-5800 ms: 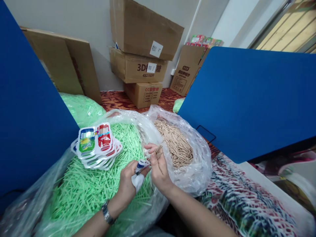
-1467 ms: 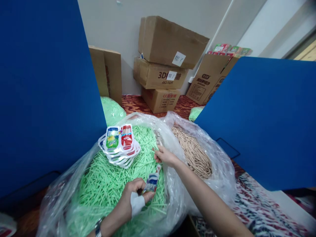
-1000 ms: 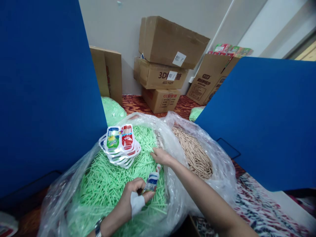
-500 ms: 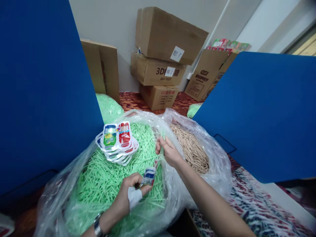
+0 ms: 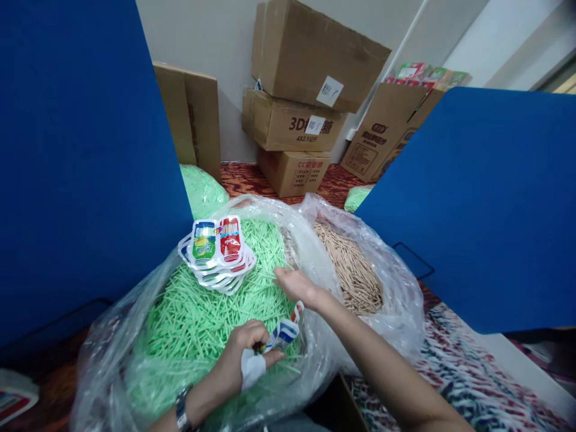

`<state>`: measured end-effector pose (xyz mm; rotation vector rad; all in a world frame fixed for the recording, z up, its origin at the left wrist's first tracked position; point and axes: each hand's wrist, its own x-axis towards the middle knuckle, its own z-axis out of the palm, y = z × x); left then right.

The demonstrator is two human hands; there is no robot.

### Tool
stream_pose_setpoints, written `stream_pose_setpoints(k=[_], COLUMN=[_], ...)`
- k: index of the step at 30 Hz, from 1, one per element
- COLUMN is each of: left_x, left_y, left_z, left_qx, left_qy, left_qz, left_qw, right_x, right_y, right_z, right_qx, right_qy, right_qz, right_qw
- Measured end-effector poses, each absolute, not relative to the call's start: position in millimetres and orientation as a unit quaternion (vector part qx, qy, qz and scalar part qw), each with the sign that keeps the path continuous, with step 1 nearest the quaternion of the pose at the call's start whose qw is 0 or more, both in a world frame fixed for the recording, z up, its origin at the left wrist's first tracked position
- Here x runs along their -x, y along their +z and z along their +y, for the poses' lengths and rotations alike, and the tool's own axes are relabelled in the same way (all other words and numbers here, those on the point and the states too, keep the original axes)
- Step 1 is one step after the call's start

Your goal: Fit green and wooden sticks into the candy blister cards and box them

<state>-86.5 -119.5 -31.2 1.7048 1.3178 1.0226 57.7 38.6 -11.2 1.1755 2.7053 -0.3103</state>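
My left hand [image 5: 247, 351] grips a printed plastic packet [image 5: 284, 333], its blue, white and red end sticking out to the right; a white wrap shows around the thumb side. My right hand [image 5: 297, 288] is at the right side of a heap of thin green sticks [image 5: 193, 324], fingers closed together on some of them, the tips partly hidden. The heap fills a clear plastic bag [image 5: 105, 354]. On top of it lies a fanned stack of twin-pouch packets [image 5: 216, 249] printed with Sprite and Cola designs.
Another clear bag holds brown sticks [image 5: 353, 270] at the right. Blue panels [image 5: 486, 210] stand on both sides. Behind are stacked cardboard boxes [image 5: 292, 123] and an open carton [image 5: 380, 132] with colourful packs. A patterned cloth [image 5: 468, 360] lies at lower right.
My right hand has lowered from the green sticks it held upright, and its fingers now point left at the heap. The packet in my left hand has tilted rightward. The view has shifted slightly.
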Motion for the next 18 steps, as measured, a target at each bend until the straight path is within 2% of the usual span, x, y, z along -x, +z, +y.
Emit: stream_pose_setpoints(k=[6, 18], left_x=[87.7, 86.8], left_y=[-27.4, -26.3], left_z=[-120.5, -121.6], left_qx=[-0.658, -0.638], left_qy=[0.391, 0.426], left_qz=[0.521, 0.523], left_qw=[0.379, 0.371], right_x=[-47.0, -60.2], right_y=[-24.3, -25.4], right_z=[33.9, 33.2], right_qx=[-0.359, -0.297], right_qy=[-0.055, -0.035], right_qz=[0.922, 0.949], right_qw=[0.131, 0.103])
